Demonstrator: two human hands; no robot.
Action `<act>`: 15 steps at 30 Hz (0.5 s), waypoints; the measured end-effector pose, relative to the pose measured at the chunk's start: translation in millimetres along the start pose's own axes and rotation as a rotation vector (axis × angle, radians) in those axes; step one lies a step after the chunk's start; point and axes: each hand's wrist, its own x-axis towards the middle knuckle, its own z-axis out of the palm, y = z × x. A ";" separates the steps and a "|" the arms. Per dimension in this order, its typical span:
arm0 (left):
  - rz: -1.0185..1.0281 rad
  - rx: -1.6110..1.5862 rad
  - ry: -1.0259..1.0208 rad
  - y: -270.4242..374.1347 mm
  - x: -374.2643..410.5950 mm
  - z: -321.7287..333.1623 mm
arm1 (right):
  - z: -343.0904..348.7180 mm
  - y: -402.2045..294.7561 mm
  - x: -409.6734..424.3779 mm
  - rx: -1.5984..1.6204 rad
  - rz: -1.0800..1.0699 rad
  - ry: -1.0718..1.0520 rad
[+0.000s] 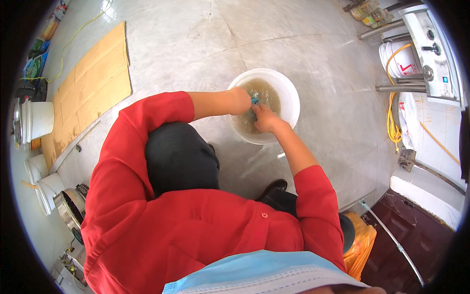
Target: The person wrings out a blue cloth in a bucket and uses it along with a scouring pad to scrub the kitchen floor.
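A round white plastic bucket (290, 106) stands on the grey floor before me, with murky brownish water (270, 92) in it. My left hand (240, 101) reaches over the bucket's left side, its fingers curled around a small blue-green thing (255, 100) that I cannot identify. Just right of and below it, my right hand (265, 118) is over the water, with its fingertips close to or touching the same thing. Whether the right hand grips anything is hidden by the fingers. Something dark shows in the water beside the right fingers.
Flattened cardboard (95, 73) lies on the left, near white buckets (42, 117) and a metal pot (68, 207). At the right are a steel appliance (433, 55), a coiled yellow hose (393, 125), a shovel (407, 160) and a metal pole (400, 248). An orange bag (361, 246) is beside me.
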 end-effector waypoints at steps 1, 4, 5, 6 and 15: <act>0.023 -0.022 0.012 0.0 -5.1 -2.8 | -14.8 -9.5 -1.1 0.044 -0.011 -0.101; 0.055 -0.259 0.188 1.5 -14.8 -25.4 | -47.0 -15.1 -3.6 0.223 -0.012 -0.184; 0.043 -0.454 0.338 3.0 -17.6 -34.3 | -45.1 -9.9 -6.4 0.317 0.009 -0.068; 0.093 -0.669 0.509 -2.5 -16.2 -42.5 | -43.9 -8.5 -9.6 0.408 0.031 0.047; -0.317 -1.243 0.853 -32.7 -54.6 -85.4 | -92.0 -20.7 -62.6 0.927 0.101 0.147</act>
